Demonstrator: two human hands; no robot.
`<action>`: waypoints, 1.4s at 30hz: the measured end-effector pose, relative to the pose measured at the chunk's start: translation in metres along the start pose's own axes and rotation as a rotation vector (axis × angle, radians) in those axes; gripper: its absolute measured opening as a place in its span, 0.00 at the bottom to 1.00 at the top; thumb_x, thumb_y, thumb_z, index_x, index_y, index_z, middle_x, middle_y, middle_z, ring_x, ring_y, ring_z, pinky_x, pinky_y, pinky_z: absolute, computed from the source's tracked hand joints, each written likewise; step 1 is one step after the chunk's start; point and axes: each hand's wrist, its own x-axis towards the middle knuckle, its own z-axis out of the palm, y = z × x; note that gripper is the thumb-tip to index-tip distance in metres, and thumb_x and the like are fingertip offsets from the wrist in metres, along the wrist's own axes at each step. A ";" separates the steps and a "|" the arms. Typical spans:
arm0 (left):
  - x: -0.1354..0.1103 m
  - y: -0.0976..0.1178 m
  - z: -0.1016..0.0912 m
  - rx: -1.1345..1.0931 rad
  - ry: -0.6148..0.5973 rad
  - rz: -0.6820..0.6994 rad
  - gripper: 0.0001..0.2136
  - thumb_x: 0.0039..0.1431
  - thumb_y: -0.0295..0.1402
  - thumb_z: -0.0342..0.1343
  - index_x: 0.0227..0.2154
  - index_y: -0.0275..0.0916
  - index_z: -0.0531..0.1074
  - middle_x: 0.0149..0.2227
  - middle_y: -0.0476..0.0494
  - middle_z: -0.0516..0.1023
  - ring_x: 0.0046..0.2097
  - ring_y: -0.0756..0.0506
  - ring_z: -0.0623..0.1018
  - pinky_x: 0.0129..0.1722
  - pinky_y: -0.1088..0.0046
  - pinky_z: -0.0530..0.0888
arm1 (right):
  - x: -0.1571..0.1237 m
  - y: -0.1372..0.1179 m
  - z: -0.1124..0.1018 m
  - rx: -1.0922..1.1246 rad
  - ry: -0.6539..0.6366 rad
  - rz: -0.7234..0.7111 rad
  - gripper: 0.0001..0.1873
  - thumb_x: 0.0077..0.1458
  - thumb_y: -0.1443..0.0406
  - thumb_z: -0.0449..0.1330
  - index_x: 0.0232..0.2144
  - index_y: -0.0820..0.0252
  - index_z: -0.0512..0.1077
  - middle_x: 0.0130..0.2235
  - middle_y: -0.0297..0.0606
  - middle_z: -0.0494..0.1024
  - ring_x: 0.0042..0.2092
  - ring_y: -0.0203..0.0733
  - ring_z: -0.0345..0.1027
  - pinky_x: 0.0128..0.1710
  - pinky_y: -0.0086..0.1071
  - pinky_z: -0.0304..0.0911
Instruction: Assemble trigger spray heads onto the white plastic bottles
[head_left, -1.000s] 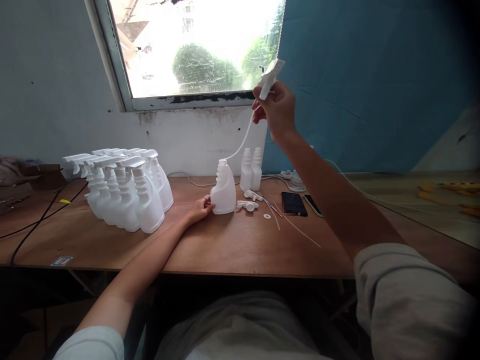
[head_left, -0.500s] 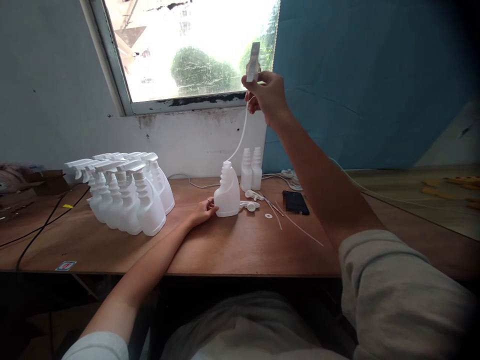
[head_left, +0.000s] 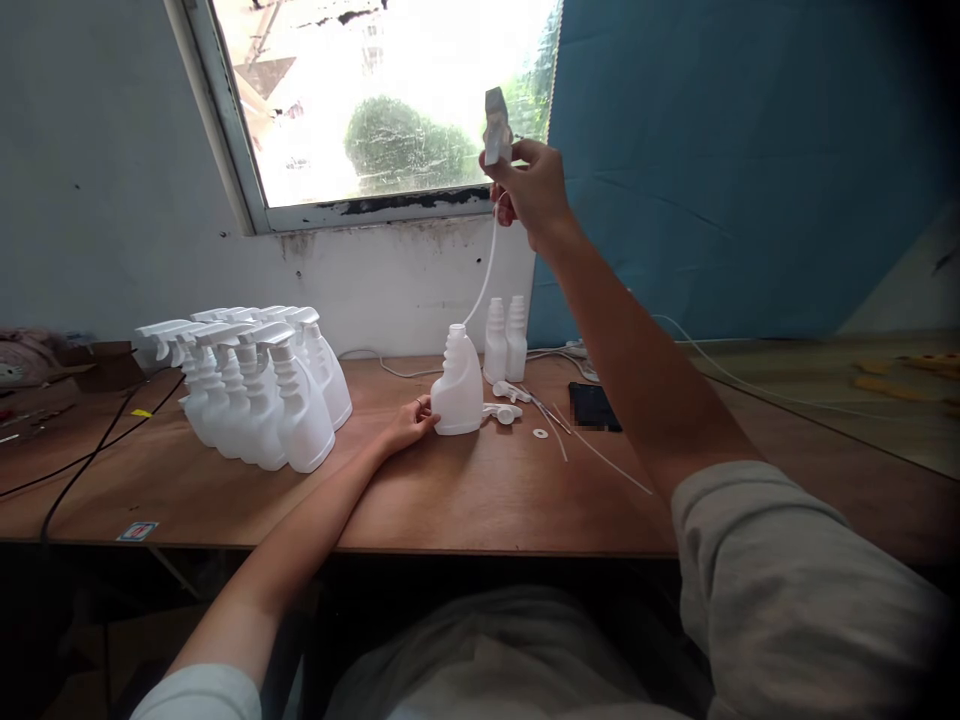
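Note:
In the head view my right hand [head_left: 529,190] is raised in front of the window, its fingers closed on a white trigger spray head [head_left: 497,128]. From that hand a thin white dip tube [head_left: 491,262] curves down to the mouth of a white plastic bottle [head_left: 457,392] standing upright; whether its end is inside or behind the neck I cannot tell. My left hand [head_left: 412,420] rests on the table with its fingers against the bottle's lower left side. Two loose spray heads [head_left: 504,412] lie just right of the bottle.
Several bottles with spray heads [head_left: 262,400] stand grouped at the left. Two bottles without heads [head_left: 505,340] stand by the wall. Loose tubes [head_left: 604,460], a white ring [head_left: 540,434] and a dark phone [head_left: 595,407] lie at the right. Black cables [head_left: 97,455] cross the table's left side.
The spray head in my right hand has tilted and shifted slightly left. My left hand keeps its place at the bottle; the whole view has moved slightly.

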 end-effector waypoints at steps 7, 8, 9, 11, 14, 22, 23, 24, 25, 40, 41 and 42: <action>-0.001 0.005 0.000 -0.012 -0.008 -0.002 0.25 0.56 0.49 0.55 0.50 0.34 0.67 0.47 0.35 0.74 0.46 0.42 0.75 0.49 0.63 0.72 | -0.010 0.011 0.018 -0.051 -0.021 0.106 0.30 0.38 0.41 0.65 0.31 0.59 0.66 0.20 0.22 0.69 0.18 0.26 0.55 0.19 0.28 0.57; -0.001 0.005 0.000 -0.018 -0.012 0.001 0.26 0.56 0.49 0.55 0.50 0.34 0.67 0.48 0.35 0.74 0.46 0.42 0.76 0.49 0.63 0.72 | -0.017 0.015 0.021 -0.047 -0.027 0.104 0.29 0.38 0.43 0.67 0.30 0.59 0.67 0.21 0.23 0.70 0.19 0.26 0.57 0.18 0.27 0.57; -0.001 0.005 0.000 -0.023 -0.014 0.005 0.26 0.56 0.49 0.55 0.50 0.34 0.67 0.48 0.35 0.74 0.46 0.42 0.76 0.49 0.63 0.72 | -0.025 0.021 0.024 -0.042 -0.027 0.100 0.28 0.37 0.45 0.68 0.29 0.60 0.67 0.22 0.25 0.71 0.19 0.27 0.59 0.17 0.27 0.56; -0.001 0.005 0.000 -0.026 -0.015 0.011 0.25 0.56 0.48 0.56 0.50 0.34 0.67 0.48 0.35 0.74 0.46 0.42 0.76 0.49 0.63 0.73 | -0.048 0.035 0.029 -0.012 -0.041 0.097 0.24 0.38 0.50 0.71 0.27 0.60 0.67 0.24 0.28 0.72 0.22 0.28 0.63 0.17 0.25 0.57; -0.001 0.004 0.000 -0.039 -0.012 0.020 0.25 0.56 0.48 0.56 0.49 0.33 0.67 0.46 0.35 0.74 0.46 0.42 0.76 0.48 0.63 0.73 | -0.091 0.059 0.037 0.059 -0.060 0.151 0.22 0.40 0.53 0.71 0.26 0.59 0.66 0.25 0.30 0.73 0.25 0.31 0.67 0.20 0.24 0.61; 0.000 0.002 0.000 -0.046 -0.013 0.010 0.25 0.55 0.48 0.56 0.48 0.34 0.68 0.46 0.37 0.75 0.43 0.43 0.76 0.46 0.65 0.73 | -0.167 0.075 0.063 0.479 -0.095 0.354 0.27 0.43 0.48 0.67 0.30 0.54 0.55 0.30 0.30 0.77 0.28 0.38 0.73 0.24 0.31 0.67; 0.001 0.001 0.000 -0.056 -0.017 0.007 0.25 0.55 0.48 0.56 0.48 0.34 0.68 0.47 0.36 0.75 0.44 0.43 0.76 0.47 0.65 0.73 | -0.170 0.074 0.064 0.496 -0.080 0.337 0.28 0.42 0.49 0.68 0.30 0.54 0.54 0.29 0.29 0.76 0.28 0.37 0.72 0.25 0.31 0.68; 0.001 0.000 -0.001 -0.066 -0.022 0.005 0.25 0.56 0.48 0.56 0.49 0.34 0.67 0.48 0.36 0.74 0.44 0.43 0.76 0.47 0.64 0.73 | -0.172 0.074 0.065 0.496 -0.060 0.322 0.28 0.41 0.50 0.68 0.30 0.54 0.54 0.29 0.28 0.76 0.27 0.36 0.71 0.26 0.30 0.68; 0.001 -0.002 -0.001 -0.074 -0.027 0.003 0.25 0.56 0.47 0.56 0.49 0.34 0.67 0.49 0.36 0.74 0.45 0.43 0.75 0.48 0.64 0.72 | -0.173 0.074 0.066 0.486 -0.044 0.313 0.28 0.40 0.51 0.69 0.30 0.54 0.54 0.28 0.28 0.75 0.27 0.36 0.71 0.26 0.30 0.67; 0.062 0.146 -0.003 0.259 0.612 0.375 0.32 0.50 0.44 0.63 0.56 0.44 0.59 0.56 0.38 0.62 0.53 0.42 0.70 0.48 0.66 0.70 | -0.177 0.082 0.069 0.224 0.111 0.280 0.27 0.39 0.51 0.69 0.29 0.53 0.54 0.24 0.26 0.68 0.28 0.38 0.67 0.25 0.31 0.64; 0.069 0.155 -0.004 0.326 0.630 0.391 0.29 0.49 0.42 0.64 0.53 0.42 0.63 0.54 0.39 0.63 0.53 0.41 0.69 0.49 0.65 0.69 | -0.177 0.083 0.069 0.222 0.127 0.269 0.27 0.39 0.51 0.69 0.29 0.53 0.55 0.24 0.26 0.68 0.28 0.38 0.66 0.25 0.31 0.63; 0.075 0.160 -0.007 0.382 0.644 0.402 0.25 0.48 0.39 0.64 0.49 0.40 0.67 0.52 0.40 0.64 0.52 0.41 0.70 0.50 0.65 0.69 | -0.177 0.083 0.069 0.238 0.123 0.266 0.27 0.39 0.51 0.69 0.29 0.53 0.55 0.24 0.26 0.68 0.27 0.37 0.66 0.25 0.30 0.63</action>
